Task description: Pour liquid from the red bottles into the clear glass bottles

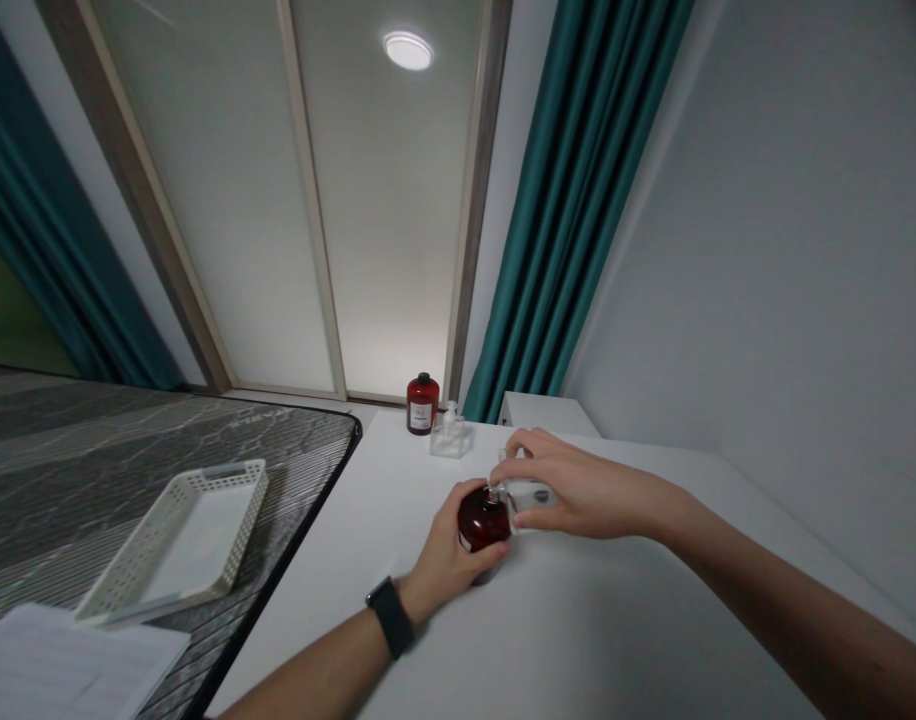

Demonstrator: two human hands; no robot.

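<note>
My left hand (450, 550) is wrapped round a dark red bottle (483, 515) over the white table, thumb along its near side. With my right hand (555, 480) I grip a small clear bottle (531, 494), tipped on its side with its neck against the mouth of the red bottle. Whether liquid passes between them is too small to tell. Farther back stand another red bottle (422, 405) with a black cap and white label, and a clear square container (450, 438) with a pump top (450, 411) beside it.
A white table (563, 620) lies under my hands, with a pale wall (803, 250) to its right. On the grey mat-covered surface (300, 440) at left are a white perforated basket (237, 555) and papers (75, 660). A white box (548, 413) stands behind the table.
</note>
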